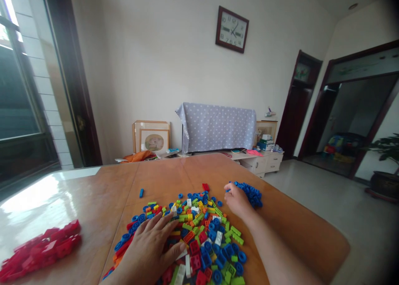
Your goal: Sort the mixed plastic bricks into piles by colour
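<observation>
A mixed heap of plastic building bricks [204, 231] in green, blue, red, yellow, orange and white is spread over the wooden table. My left hand [156, 239] rests on the left side of this heap, palm down, with its fingers spread and nothing gripped. Beyond the heap on the right, my right hand [237, 198] is at the left edge of a pile of blue bricks [252, 194]. Its fingers are curled together, and whatever they may hold is hidden. A red brick [205, 187] lies just left of that hand.
On the table's left side lies a pile of red bricks [43, 247]. A single blue brick [141, 192] sits apart, behind the heap. The wooden table [299, 231] has a rounded right corner. Past its far edge stand a cloth-covered object [218, 129] and a white cabinet [264, 163].
</observation>
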